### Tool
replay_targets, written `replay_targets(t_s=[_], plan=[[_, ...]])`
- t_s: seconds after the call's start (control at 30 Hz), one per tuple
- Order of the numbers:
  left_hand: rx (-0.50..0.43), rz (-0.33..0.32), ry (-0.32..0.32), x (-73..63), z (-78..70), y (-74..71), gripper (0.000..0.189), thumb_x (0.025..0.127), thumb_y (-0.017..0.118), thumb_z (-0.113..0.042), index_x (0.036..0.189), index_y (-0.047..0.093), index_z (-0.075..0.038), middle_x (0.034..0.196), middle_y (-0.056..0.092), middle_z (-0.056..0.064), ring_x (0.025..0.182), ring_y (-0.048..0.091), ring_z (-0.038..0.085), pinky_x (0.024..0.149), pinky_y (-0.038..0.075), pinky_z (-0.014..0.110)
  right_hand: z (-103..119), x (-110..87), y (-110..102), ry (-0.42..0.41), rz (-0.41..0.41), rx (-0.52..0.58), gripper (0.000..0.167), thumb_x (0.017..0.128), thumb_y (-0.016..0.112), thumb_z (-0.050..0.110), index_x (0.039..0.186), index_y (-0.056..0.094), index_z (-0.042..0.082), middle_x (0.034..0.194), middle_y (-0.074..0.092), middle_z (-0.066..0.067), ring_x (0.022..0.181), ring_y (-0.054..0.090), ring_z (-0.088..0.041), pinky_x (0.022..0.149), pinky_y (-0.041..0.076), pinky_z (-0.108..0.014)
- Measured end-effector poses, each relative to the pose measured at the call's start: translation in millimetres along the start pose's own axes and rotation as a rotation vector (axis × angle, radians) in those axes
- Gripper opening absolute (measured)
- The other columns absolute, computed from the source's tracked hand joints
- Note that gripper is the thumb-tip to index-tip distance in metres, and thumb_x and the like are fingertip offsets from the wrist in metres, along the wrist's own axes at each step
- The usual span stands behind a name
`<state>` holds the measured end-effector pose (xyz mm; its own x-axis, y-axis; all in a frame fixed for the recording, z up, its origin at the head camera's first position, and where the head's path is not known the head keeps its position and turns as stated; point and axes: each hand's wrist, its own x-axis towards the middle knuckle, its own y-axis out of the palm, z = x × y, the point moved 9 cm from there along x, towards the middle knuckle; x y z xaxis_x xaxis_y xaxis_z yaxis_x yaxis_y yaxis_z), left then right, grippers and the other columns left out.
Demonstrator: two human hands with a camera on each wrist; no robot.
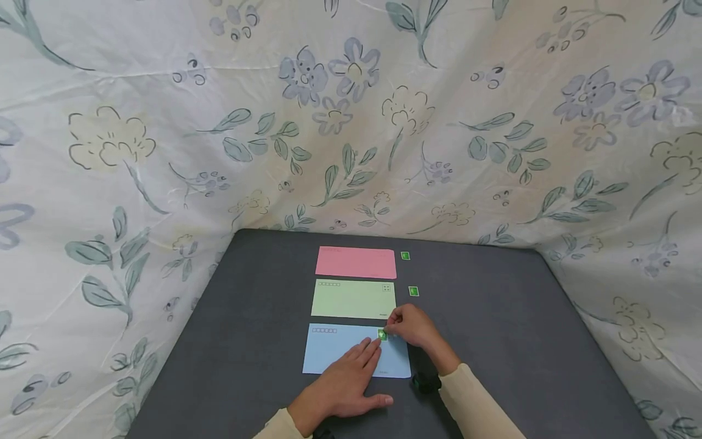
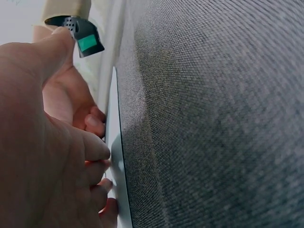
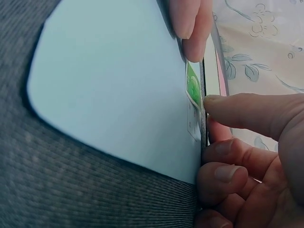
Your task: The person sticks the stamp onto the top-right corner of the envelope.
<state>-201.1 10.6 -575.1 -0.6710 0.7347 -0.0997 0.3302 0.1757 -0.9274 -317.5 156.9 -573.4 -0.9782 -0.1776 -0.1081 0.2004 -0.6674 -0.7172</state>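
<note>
A blue envelope [image 1: 342,350] lies nearest the front. My left hand [image 1: 348,378] rests on it, fingers extended, their tips right at the lower edge of a green stamp [image 1: 382,335]. This stamp sits at the envelope's upper right corner, partly over a printed box [image 3: 192,121]. From the right, my right hand [image 1: 414,326] pinches the stamp's edge between thumb and index finger. In the right wrist view the stamp [image 3: 194,85] looks slightly raised at that corner, and the other fingers of the right hand [image 3: 247,156] are curled.
Behind the blue one lie a light green envelope [image 1: 351,299] and a pink envelope [image 1: 355,262]. One green stamp [image 1: 414,291] is right of the green envelope, another stamp [image 1: 405,256] right of the pink. Flowered cloth [image 1: 351,122] surrounds the dark grey table [image 1: 247,341].
</note>
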Motion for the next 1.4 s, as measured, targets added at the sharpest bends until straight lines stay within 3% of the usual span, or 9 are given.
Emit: replay_targets(t_s=[0.27,0.57,0.87,1.03,1.4], plan=[[-0.012,0.013,-0.009,1.6,1.6,2.6,0.1,0.104,0.037,-0.08,0.172,0.029,-0.006,0.181,0.018,0.005,0.166,0.016,0.024,0.131,0.021,0.042,-4,2.6,-3,-0.009,-0.014,0.034,0.019,0.1,0.08,0.016,0.082,0.076,0.011,0.072,0.06,0.001,0.066,0.055,-0.017,0.059,0.045,-0.033],[-0.007,-0.02,0.0,1.2,1.6,-6.2,0.101,0.104,0.036,-0.08,0.171,0.031,-0.005,0.18,0.018,0.008,0.165,0.018,0.028,0.13,0.022,0.046,-3,1.3,-6,-0.003,-0.017,0.033,0.02,0.102,0.077,0.017,0.083,0.075,0.01,0.072,0.059,0.001,0.067,0.054,-0.017,0.059,0.043,-0.033],[0.054,-0.072,-0.041,6.8,19.2,-16.2,0.1,0.105,0.034,-0.08,0.171,0.03,-0.005,0.18,0.019,0.01,0.165,0.016,0.026,0.131,0.021,0.045,-8,2.9,-4,0.009,-0.008,0.043,0.022,0.104,0.074,0.017,0.082,0.076,0.011,0.072,0.059,0.0,0.065,0.054,-0.017,0.058,0.042,-0.031],[0.053,-0.069,-0.077,9.3,31.1,-17.3,0.101,0.105,0.036,-0.08,0.171,0.03,-0.005,0.18,0.02,0.008,0.166,0.016,0.025,0.131,0.019,0.046,-10,3.5,-2,0.014,0.0,0.075,0.022,0.103,0.07,0.016,0.083,0.077,0.011,0.068,0.059,-0.001,0.06,0.054,-0.018,0.054,0.041,-0.031],[0.078,-0.085,-0.089,19.7,44.8,-23.7,0.1,0.106,0.036,-0.078,0.17,0.03,-0.002,0.18,0.02,0.012,0.165,0.018,0.03,0.131,0.019,0.048,-13,4.0,1,0.032,0.015,0.092,0.023,0.103,0.066,0.016,0.083,0.077,0.013,0.06,0.056,-0.002,0.052,0.052,-0.018,0.051,0.04,-0.032]])
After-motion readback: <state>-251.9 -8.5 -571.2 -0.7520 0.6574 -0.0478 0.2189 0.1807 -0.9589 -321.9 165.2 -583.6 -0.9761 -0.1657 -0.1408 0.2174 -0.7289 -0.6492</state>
